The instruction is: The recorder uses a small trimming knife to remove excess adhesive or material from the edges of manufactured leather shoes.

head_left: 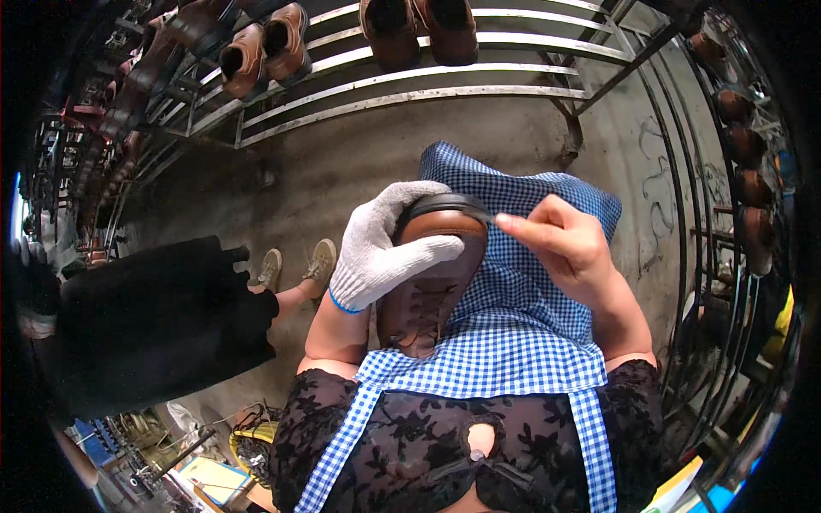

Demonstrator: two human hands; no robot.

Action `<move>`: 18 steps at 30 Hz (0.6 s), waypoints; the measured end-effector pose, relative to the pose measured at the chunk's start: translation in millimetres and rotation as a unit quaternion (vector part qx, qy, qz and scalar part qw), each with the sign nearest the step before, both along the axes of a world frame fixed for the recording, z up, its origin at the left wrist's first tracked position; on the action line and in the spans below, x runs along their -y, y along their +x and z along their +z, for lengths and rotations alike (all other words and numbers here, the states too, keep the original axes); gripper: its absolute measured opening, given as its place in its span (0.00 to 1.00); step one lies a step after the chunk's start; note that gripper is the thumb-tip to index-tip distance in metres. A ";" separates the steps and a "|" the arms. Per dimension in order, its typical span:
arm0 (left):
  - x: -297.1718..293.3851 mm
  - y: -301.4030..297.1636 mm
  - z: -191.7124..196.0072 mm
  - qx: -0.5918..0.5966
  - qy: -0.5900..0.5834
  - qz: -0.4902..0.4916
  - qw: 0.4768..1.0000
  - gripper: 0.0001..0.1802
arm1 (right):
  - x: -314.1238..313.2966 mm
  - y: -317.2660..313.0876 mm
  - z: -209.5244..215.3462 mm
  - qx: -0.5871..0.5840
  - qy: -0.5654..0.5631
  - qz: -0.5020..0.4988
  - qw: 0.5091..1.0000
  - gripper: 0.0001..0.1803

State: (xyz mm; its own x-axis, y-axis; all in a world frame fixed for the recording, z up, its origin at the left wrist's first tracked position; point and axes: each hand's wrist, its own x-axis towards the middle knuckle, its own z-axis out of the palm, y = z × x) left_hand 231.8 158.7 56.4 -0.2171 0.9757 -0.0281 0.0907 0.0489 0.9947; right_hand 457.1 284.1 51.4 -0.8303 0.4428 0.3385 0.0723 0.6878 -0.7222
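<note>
My left hand [380, 248], in a white knit glove with a blue cuff edge, grips a brown leather lace-up shoe [438, 225] by its toe end. Its fingers wrap over the dark sole [445, 202], and the thumb lies across the upper. The shoe rests against my lap, heel toward my body. My bare right hand [569, 244] is at the right edge of the sole, one digit reaching to the rim and the other fingers curled. Whether a small thing lies within those fingers is hidden. Under both hands spreads a blue checked apron [522, 299].
A metal slatted rack [410, 98] ahead carries brown shoes [286, 43]. More shoes [744, 145] line a rack at the right. Close on my left stands another person in dark clothing [162, 316], with light shoes [321, 259] on the concrete floor [342, 141].
</note>
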 end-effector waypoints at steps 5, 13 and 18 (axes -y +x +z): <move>0.5 0.0 -2.4 0.003 0.000 0.006 1.000 0.29 | -6.9 1.0 22.6 0.057 0.109 -0.012 0.992 0.30; 3.7 3.6 -5.4 0.019 -0.011 -0.023 0.999 0.30 | -8.7 -2.7 33.8 0.052 0.117 0.006 0.992 0.24; 1.9 1.5 0.8 0.003 -0.033 -0.008 0.999 0.30 | -6.4 8.1 28.3 0.048 0.083 -0.004 0.995 0.24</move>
State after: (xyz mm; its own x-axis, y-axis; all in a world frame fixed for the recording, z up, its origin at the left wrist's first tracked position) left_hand 233.3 156.8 57.2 -0.2012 0.9751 -0.0934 0.0861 0.1126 0.9899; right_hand 465.1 290.5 79.8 -0.8596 0.3938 0.3257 0.1416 0.7959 -0.5886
